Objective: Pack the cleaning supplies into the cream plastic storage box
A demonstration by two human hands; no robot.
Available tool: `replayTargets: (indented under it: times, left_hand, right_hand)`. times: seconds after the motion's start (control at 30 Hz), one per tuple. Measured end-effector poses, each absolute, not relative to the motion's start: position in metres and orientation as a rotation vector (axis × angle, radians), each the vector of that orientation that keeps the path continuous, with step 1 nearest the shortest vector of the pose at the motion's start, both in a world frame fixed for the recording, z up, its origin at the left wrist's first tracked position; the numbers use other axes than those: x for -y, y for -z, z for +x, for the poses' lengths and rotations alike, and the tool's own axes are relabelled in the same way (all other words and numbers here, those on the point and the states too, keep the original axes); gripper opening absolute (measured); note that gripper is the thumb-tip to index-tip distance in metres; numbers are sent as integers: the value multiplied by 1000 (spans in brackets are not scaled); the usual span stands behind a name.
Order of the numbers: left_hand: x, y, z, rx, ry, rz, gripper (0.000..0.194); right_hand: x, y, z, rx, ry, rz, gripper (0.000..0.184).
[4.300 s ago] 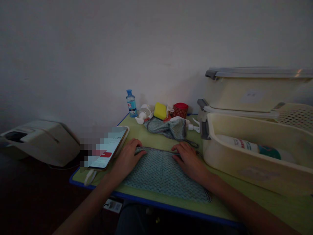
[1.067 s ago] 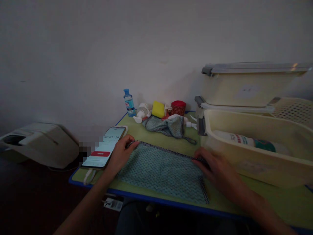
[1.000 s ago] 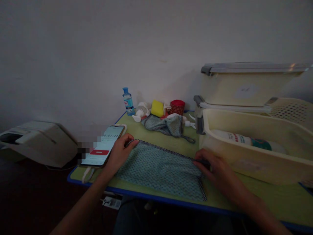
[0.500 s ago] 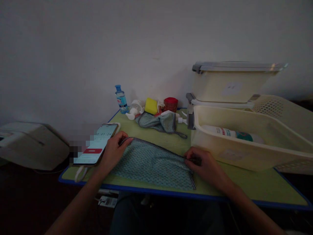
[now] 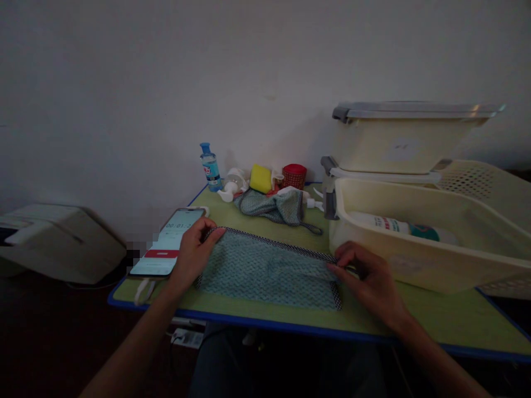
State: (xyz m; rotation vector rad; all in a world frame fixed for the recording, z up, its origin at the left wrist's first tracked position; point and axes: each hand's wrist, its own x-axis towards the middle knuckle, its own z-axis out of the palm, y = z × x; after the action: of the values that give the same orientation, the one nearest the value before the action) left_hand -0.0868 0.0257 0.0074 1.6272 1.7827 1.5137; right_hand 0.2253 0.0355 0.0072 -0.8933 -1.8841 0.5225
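Note:
A blue-green textured cleaning cloth (image 5: 269, 271) with a black-and-white checked border lies near the table's front edge. My left hand (image 5: 196, 246) pinches its far left corner between thumb and fingers. At the far right corner, my right hand (image 5: 365, 276) grips the border the same way. The far edge runs nearly straight between my hands. Just left of my left hand rests a phone (image 5: 160, 253) with a timer on its screen. A second cloth (image 5: 271, 207), crumpled and with a hanging loop, lies farther back.
Cream storage bins (image 5: 415, 243) stand at the right, one holding a white bottle (image 5: 398, 225). Along the back are a blue bottle (image 5: 211, 168), a yellow sponge (image 5: 261, 178), a red woven container (image 5: 294, 176) and a white pump bottle (image 5: 233, 183). The green table (image 5: 440, 315) has a blue edge.
My right hand has moved a little right and up with its corner. The cloth's far edge is straighter and its surface flatter. The view has shifted slightly.

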Motion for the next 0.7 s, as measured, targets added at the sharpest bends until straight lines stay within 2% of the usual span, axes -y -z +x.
replayTargets:
  times: [0.2,0.33,0.47,0.7]
  left_hand:
    - [-22,-11,-84,-1754,-1655,1572,17]
    - [-24,-14,-83,-1711,-1706,1538,17]
    - [-24,-19,-85,-1645,-1703,1532,18]
    - [-10,-36,-84,-1632,-1712,1610,18]
  right_hand:
    - [-38,-2,226,1845,-461,-810,25]
    - [-36,-4,224,1855,-411,-817,19]
    - [-32,-18,224,1925,-286,-892,6]
    - [-23,-50,229,2086,-24,-952,10]
